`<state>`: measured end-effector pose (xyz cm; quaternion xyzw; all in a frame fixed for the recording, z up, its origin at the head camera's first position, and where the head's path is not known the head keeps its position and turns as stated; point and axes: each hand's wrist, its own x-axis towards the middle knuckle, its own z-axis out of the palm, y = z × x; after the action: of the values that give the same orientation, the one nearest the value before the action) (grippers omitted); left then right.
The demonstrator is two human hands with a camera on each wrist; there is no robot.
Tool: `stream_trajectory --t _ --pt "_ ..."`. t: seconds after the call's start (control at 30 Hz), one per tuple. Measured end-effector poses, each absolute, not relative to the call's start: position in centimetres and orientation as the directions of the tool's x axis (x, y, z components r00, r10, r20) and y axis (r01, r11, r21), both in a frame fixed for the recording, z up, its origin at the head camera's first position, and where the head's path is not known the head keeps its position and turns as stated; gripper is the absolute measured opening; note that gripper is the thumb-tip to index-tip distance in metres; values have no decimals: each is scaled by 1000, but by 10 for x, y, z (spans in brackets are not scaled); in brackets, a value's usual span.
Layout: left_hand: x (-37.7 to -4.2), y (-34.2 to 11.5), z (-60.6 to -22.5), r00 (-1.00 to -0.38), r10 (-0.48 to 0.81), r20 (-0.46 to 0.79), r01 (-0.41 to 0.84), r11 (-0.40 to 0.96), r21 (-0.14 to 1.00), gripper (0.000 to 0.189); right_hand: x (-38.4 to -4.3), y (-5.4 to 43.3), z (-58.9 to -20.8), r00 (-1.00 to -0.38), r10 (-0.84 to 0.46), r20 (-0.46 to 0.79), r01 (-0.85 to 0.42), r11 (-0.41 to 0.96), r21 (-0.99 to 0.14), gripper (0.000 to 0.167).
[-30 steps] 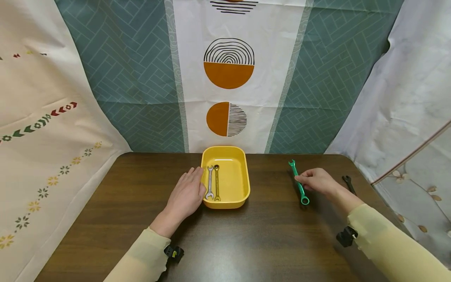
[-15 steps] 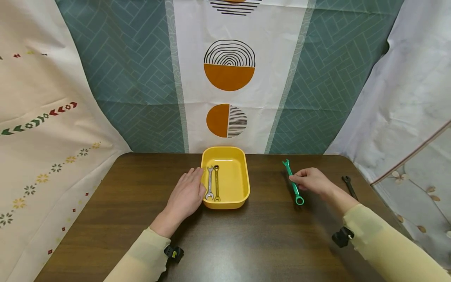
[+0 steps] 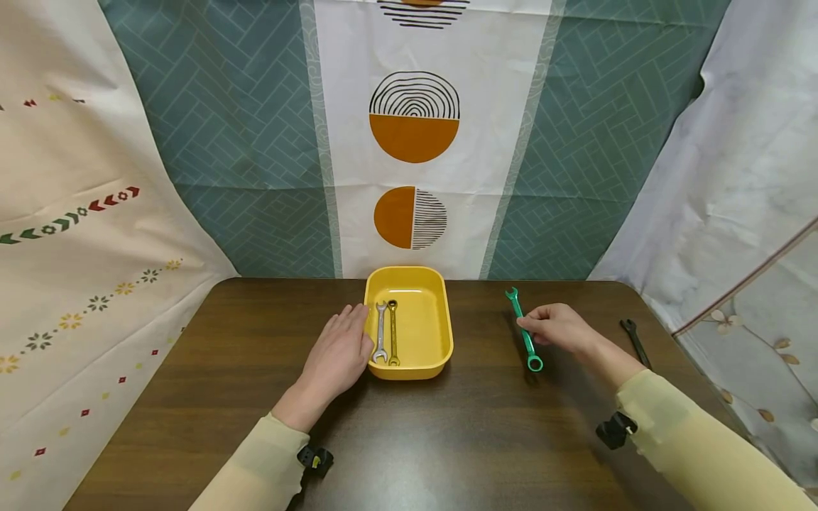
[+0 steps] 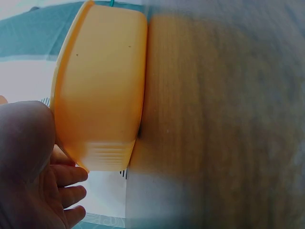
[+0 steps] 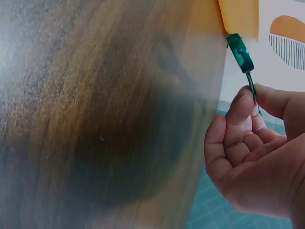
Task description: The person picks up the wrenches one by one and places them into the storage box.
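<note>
My right hand (image 3: 557,328) pinches a green combination wrench (image 3: 527,343) near the middle of its shank, between thumb and fingers. The wrench hangs just above the table, its open end away from me and its ring end (image 5: 240,53) nearer. My left hand (image 3: 340,348) rests against the left rim of a yellow tray (image 3: 441,355), fingers extended. In the left wrist view, the fingers (image 4: 71,193) of that hand lie by the end of the tray's wall (image 4: 102,81). Inside the tray, a silver wrench (image 3: 380,330) and a gold-toned wrench (image 3: 393,333) lie side by side at the left.
A black wrench (image 3: 633,337) lies on the brown table (image 3: 447,433) at the right, partly hidden by my right forearm. Patterned cloth (image 3: 255,142) hangs behind the table, with more cloth at both sides.
My right hand has moved left toward the tray, carrying the green wrench. My left hand and the tray have stayed in place.
</note>
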<state>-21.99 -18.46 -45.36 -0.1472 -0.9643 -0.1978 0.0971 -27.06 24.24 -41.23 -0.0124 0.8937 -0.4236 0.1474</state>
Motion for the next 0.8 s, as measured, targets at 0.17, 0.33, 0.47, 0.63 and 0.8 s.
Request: stream_trajectory --t 0.17,0.33,0.47,0.63,0.8 --pt "-220 -184 -453 -937 246 249 325 875 358 59 -270 239 -411 -954 -161 -252 97 629 -771 34" --pt "-220 -184 -453 -934 247 259 330 874 357 58 -269 236 -411 -955 -171 -242 87 618 -782 34" --pt "-219 -183 -453 -935 244 256 326 876 355 58 -268 233 -412 -954 -183 -236 81 602 -795 33" --pt "-219 -183 -453 -938 242 249 320 878 355 58 -268 229 -413 -956 -184 -230 81 586 -806 32" --pt "-219 -183 -453 -938 241 247 319 879 355 58 -268 226 -414 -955 -185 -232 88 570 -817 32"
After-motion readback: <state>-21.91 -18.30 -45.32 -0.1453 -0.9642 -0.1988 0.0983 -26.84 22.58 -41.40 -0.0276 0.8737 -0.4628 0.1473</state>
